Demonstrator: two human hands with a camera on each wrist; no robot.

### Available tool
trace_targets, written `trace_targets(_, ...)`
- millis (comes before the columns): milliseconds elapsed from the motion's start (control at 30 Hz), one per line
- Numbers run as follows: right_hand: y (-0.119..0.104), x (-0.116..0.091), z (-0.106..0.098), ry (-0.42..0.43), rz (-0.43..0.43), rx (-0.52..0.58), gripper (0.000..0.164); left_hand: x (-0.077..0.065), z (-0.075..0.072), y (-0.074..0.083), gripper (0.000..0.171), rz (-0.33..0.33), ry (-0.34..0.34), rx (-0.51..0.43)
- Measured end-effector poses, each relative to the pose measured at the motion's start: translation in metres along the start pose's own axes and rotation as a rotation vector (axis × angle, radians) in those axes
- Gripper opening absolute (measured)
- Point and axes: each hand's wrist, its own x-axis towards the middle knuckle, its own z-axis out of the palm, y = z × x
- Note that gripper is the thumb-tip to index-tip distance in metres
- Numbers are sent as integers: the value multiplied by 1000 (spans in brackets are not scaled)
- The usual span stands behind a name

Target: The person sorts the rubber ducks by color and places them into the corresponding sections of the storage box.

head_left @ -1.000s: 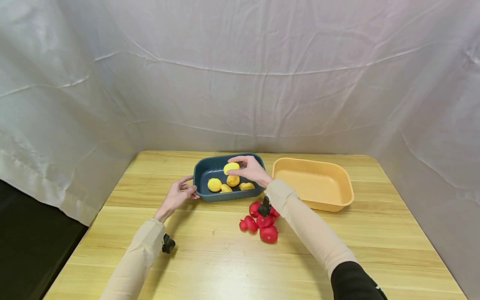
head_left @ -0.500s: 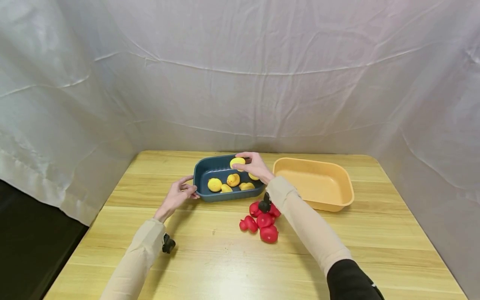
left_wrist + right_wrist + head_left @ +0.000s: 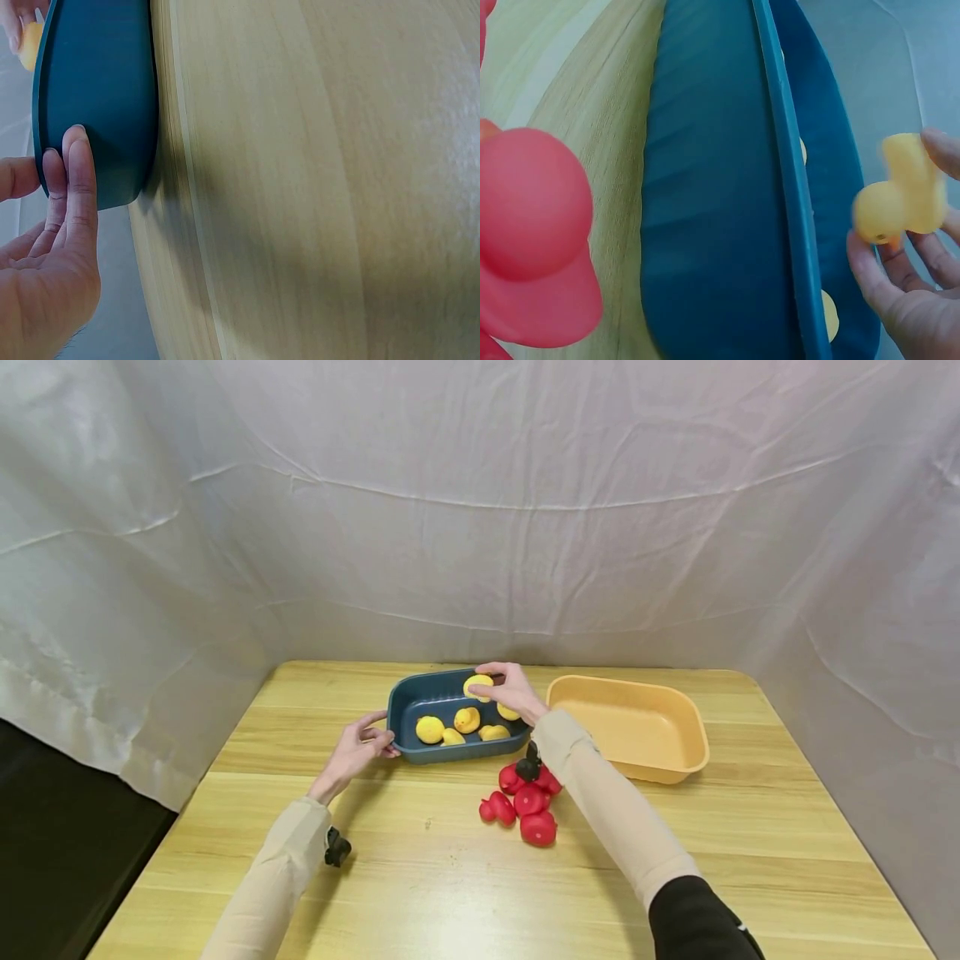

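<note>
My left hand (image 3: 356, 752) holds the near left corner of a dark blue bin (image 3: 457, 757). In the left wrist view its fingers (image 3: 81, 172) lie along the bin's outer wall, the thumb at the rim. Over the bin's right half, my right hand (image 3: 519, 693) pinches a yellow rubber duck (image 3: 478, 687) between thumb and fingertips. The right wrist view shows this duck (image 3: 911, 195) tilted, with its round head toward the bin. Several more yellow ducks (image 3: 430, 729) lie inside, one partly hidden by the right hand.
A cluster of red rubber ducks (image 3: 538, 828) sits on the wooden table (image 3: 420, 877), under and beside the right wrist. To the right stands an orange-yellow bin (image 3: 660, 772). White cloth (image 3: 525, 527) hangs behind the table and on both sides.
My right hand has carried the duck a little right and away, slowing in the last half second. Another yellow duck has come into view beneath it. The left hand stays at the corner.
</note>
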Motion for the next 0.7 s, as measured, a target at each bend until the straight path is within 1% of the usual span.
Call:
trace_targets(167, -2, -1, -1, 18, 28, 16, 53, 1, 1, -1, 58, -9, 4, -6)
trace_targets(400, -6, -6, -5, 9, 25, 22, 54, 1, 1, 0, 58, -9, 3, -8)
trace_targets(700, -9, -14, -10, -7, 13, 73, 52, 2, 1, -1, 58, -12, 10, -13)
